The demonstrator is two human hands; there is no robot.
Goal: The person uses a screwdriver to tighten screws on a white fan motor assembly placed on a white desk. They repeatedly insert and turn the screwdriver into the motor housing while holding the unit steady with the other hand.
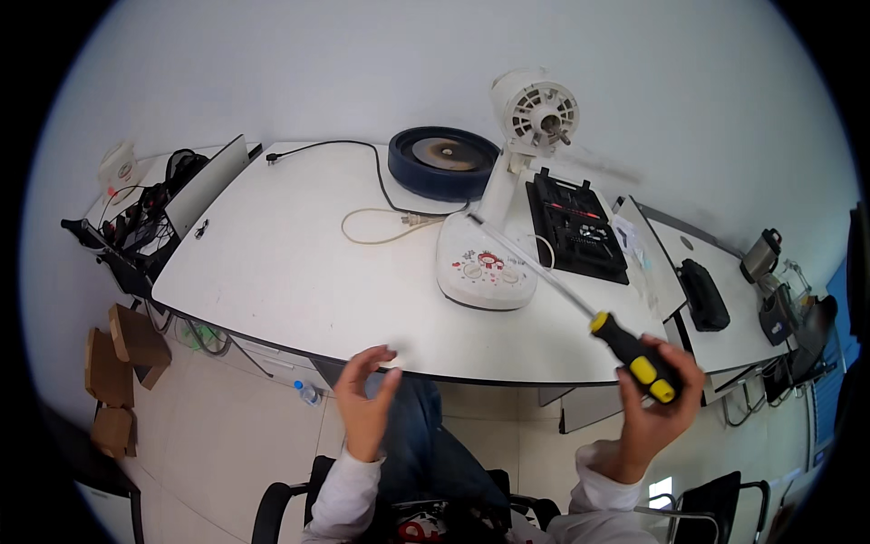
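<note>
My right hand (657,390) is closed round the black and yellow handle of a long screwdriver (625,340). Its metal shaft points up and left, and the tip appears over the white base of an electric fan (488,272). Flower-like prints and two round knobs mark that base. A white post rises from it to the bare motor housing (542,107), whose shaft shows without blades or a cage. Just off the table's front edge, my left hand (367,399) is raised with thumb and fingers apart, holding nothing.
Behind the fan base sits a round dark blue appliance (444,163) with a black cord. An open black tool case (580,227) lies right of the post. A black case (702,295) and a kettle (761,256) stand on the side table. Cardboard boxes (113,372) and a bottle (307,393) are on the floor.
</note>
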